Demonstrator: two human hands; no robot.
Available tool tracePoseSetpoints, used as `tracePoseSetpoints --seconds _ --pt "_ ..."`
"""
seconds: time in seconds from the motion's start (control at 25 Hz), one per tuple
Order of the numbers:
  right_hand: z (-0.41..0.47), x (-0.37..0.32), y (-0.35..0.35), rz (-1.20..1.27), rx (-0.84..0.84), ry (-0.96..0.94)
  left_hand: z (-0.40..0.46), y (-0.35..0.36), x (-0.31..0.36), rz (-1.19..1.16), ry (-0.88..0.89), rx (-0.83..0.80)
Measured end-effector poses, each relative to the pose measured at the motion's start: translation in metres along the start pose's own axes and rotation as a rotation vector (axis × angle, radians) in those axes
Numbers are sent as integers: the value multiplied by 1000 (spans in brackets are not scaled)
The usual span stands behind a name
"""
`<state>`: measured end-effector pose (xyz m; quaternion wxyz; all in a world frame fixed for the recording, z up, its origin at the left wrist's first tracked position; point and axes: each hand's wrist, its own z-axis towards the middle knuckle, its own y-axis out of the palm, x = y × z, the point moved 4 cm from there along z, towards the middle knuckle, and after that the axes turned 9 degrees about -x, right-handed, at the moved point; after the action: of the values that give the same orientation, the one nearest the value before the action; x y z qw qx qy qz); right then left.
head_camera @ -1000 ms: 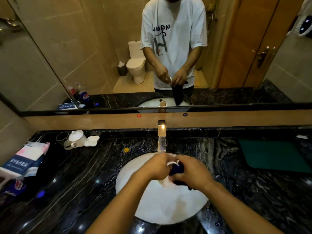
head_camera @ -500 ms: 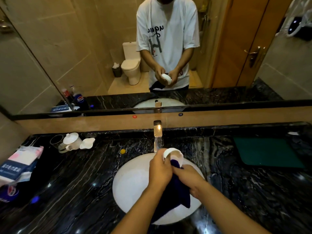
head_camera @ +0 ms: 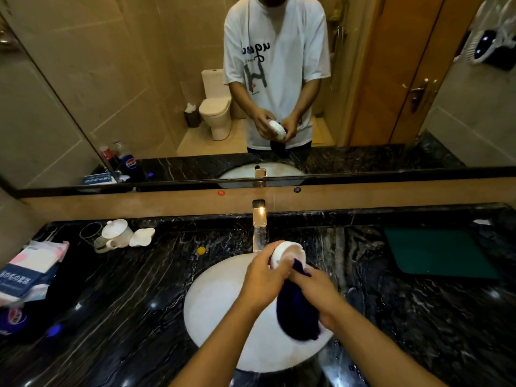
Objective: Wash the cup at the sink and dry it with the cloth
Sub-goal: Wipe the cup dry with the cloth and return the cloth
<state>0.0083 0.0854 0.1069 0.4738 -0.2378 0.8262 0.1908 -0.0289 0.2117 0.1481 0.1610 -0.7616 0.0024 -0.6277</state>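
Head view, cup (head_camera: 287,254): being held tilted just in front of the faucet (head_camera: 259,227), above the sink (head_camera: 220,297), so drips are falling into the basin.
Left hand (head_camera: 265,277): fingers are closing around the cup's wall, steadying it.
Right hand (head_camera: 321,294): fingers are gripping the dark cloth (head_camera: 296,314), pressing one end into the cup's mouth; the rest is hanging below.
Change: compared with half a second ago, the cup is sitting slightly further right of the faucet.

Pepsi logo on blue bottle (head_camera: 11,319)
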Motion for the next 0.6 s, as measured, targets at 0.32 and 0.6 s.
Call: tracePoseSetpoints --seconds 0.32,0.6 --pt "-3 -14 9 -457 3 58 2 -5 -25 -542 -166 -54" --pt "-12 -44 -4 -843 420 -418 -3 -9 -52 -895 -625 -49"
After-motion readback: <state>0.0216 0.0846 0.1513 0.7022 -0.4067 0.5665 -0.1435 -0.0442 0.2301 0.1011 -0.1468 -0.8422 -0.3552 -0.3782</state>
